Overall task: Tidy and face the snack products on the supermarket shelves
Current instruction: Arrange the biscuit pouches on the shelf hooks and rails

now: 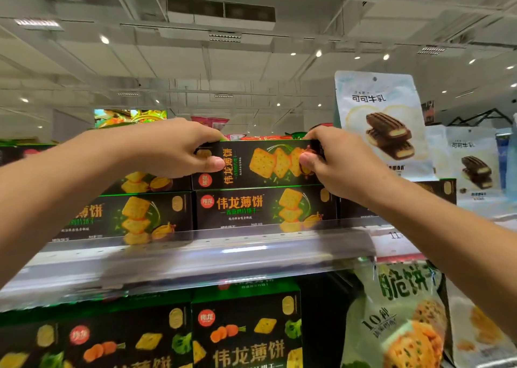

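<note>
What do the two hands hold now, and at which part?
Both hold the top black cracker box by its two short ends: the left hand grips the left end, the right hand the right end.

White grid ceiling [84,59] w/ small round recessed spotlights [104,40], a long dark rectangular AC vent unit [221,12] near top centre, slotted white air diffusers [225,37] below it. Bright colourful display screen [130,117] far back, left of centre.
</note>
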A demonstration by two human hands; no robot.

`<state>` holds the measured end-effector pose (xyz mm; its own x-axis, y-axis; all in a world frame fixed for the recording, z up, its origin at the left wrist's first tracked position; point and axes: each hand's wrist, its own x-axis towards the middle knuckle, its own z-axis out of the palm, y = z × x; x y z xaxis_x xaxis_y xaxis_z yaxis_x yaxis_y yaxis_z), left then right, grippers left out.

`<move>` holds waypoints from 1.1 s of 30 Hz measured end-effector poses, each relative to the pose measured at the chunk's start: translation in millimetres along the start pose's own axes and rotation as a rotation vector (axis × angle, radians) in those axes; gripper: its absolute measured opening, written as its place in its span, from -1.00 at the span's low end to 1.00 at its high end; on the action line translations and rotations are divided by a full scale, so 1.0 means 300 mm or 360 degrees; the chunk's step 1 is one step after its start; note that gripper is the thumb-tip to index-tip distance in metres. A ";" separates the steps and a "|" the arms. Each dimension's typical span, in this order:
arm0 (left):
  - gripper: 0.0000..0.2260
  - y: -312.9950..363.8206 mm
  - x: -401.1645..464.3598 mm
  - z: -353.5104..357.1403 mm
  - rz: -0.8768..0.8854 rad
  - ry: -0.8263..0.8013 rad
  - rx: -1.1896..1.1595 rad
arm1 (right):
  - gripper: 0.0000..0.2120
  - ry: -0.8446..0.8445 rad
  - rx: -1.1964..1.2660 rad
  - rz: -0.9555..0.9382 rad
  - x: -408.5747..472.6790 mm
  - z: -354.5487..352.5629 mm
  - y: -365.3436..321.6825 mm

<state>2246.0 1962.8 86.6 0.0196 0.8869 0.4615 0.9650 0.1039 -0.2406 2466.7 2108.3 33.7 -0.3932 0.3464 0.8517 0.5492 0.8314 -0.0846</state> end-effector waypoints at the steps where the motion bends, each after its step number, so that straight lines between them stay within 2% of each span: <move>1: -0.53 -0.002 0.005 0.002 -0.0004 0.0011 0.0018 | -0.75 -0.0006 -0.0001 0.0010 -0.001 0.002 -0.004; 3: -0.56 -0.003 0.009 0.002 -0.0010 -0.0005 0.0053 | -0.71 -0.0030 -0.0004 0.0014 -0.003 0.006 -0.011; 6: -0.50 -0.007 0.003 0.005 -0.0001 0.0029 0.0042 | -0.66 -0.0035 0.0051 -0.0001 -0.018 0.012 -0.022; 8: -0.48 0.004 -0.020 0.032 0.0132 0.0373 0.0028 | -0.57 0.0004 0.0040 -0.0010 -0.037 0.006 -0.031; 11: -0.64 0.091 -0.089 0.108 0.0627 0.1010 0.0043 | -0.49 0.0104 0.0024 -0.0034 -0.084 -0.018 -0.056; 12: -0.66 0.134 -0.115 0.143 0.0740 0.1084 0.0038 | -0.50 0.0137 0.0031 -0.0061 -0.109 -0.026 -0.066; 14: -0.68 0.223 -0.160 0.230 0.0863 0.1054 0.0039 | -0.53 0.0152 0.0051 -0.0103 -0.179 -0.034 -0.082; 18: -0.62 0.344 -0.185 0.385 0.0747 0.0815 0.0000 | -0.57 0.0052 0.0073 -0.0035 -0.363 -0.045 -0.056; 22: -0.59 0.384 -0.178 0.459 0.0552 0.0779 0.0033 | -0.60 -0.0072 -0.0045 0.0096 -0.495 -0.046 0.061; 27: -0.75 0.448 -0.156 0.478 0.0354 0.0907 0.0036 | -0.64 -0.0113 -0.0156 0.0146 -0.531 -0.056 0.253; 30: -0.82 0.524 -0.107 0.481 0.0210 0.1040 0.0039 | -0.70 -0.0053 -0.0137 0.0024 -0.524 -0.055 0.350; 33: -0.77 0.648 -0.019 0.483 0.0193 0.1120 0.0080 | -0.71 0.0068 -0.0066 -0.0138 -0.527 -0.024 0.422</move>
<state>2395.6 2043.2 -86.4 0.3063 0.3944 0.8664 0.9325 0.0587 -0.3564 2603.8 2155.8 -108.1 -0.4091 0.2542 0.8764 0.5450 0.8384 0.0112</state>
